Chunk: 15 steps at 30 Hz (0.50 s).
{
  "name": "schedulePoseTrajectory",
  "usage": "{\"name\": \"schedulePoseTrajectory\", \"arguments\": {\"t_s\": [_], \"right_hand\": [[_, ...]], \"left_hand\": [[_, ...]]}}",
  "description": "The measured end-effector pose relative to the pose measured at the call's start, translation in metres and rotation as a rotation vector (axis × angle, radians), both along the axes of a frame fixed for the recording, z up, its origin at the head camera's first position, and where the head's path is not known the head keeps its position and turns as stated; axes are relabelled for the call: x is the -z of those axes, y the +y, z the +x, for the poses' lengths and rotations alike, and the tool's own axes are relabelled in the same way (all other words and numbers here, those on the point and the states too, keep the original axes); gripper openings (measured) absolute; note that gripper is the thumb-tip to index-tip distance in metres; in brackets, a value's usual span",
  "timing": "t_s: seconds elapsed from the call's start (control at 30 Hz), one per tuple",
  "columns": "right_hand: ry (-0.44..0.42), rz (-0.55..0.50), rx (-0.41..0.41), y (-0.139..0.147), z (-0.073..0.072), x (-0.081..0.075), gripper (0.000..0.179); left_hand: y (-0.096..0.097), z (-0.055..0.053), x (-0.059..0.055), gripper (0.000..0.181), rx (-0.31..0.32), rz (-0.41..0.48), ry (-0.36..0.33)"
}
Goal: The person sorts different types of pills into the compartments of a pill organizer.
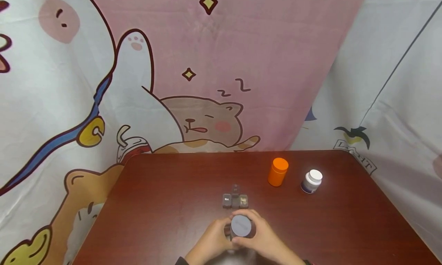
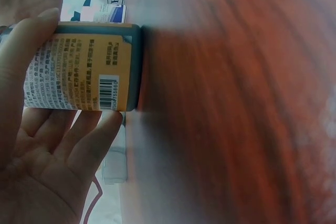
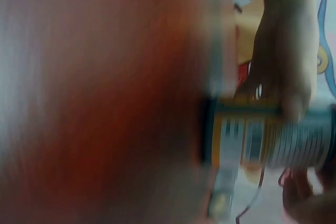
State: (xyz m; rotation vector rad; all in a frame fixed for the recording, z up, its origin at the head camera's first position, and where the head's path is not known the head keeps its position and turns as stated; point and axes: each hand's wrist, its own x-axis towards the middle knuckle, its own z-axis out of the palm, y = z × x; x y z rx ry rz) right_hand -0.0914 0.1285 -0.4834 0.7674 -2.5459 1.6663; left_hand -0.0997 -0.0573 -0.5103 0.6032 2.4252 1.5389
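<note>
A dark teal bottle [image 2: 113,72] with a yellow, printed label and barcode stands upright near the table's front edge, its round grey lid [image 1: 241,226] facing up. My left hand [image 1: 215,234] grips it from the left, thumb on one side and fingers on the other. From the right, my right hand [image 1: 263,234] curls thumb and fingers round the top by the lid. The right wrist view is blurred, but the bottle's label [image 3: 254,140] shows there between both hands. Just beyond the hands lies a small cross-shaped pill box [image 1: 235,201] with translucent grey compartments.
An orange bottle [image 1: 277,172] stands at the back right of the brown table [image 1: 165,196]. A white bottle [image 1: 312,181] with a dark blue label is to its right. Behind the table hangs a cartoon-printed cloth [image 1: 276,65].
</note>
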Motion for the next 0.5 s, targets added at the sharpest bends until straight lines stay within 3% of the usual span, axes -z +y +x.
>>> {"name": "schedulePoseTrajectory", "arguments": {"t_s": [0.07,0.23,0.37,0.43,0.5], "right_hand": [[0.075,0.027,-0.100,0.005,-0.008,-0.001,0.053],[0.128,0.087,-0.302,0.014,-0.024,-0.006,0.053],[0.169,0.118,-0.348,0.015,-0.024,-0.010,0.058],[0.197,0.108,-0.331,0.013,-0.020,-0.012,0.062],[0.164,0.090,-0.282,0.012,-0.015,-0.010,0.068]], "left_hand": [[0.000,0.000,0.000,0.057,0.002,-0.002,0.007],[0.001,0.001,0.000,0.056,0.010,0.000,0.027],[0.001,0.001,0.001,0.055,0.009,0.004,0.020],[0.000,0.001,0.002,0.054,0.004,-0.005,0.016],[0.000,0.000,0.002,0.054,-0.001,-0.017,0.005]]}}
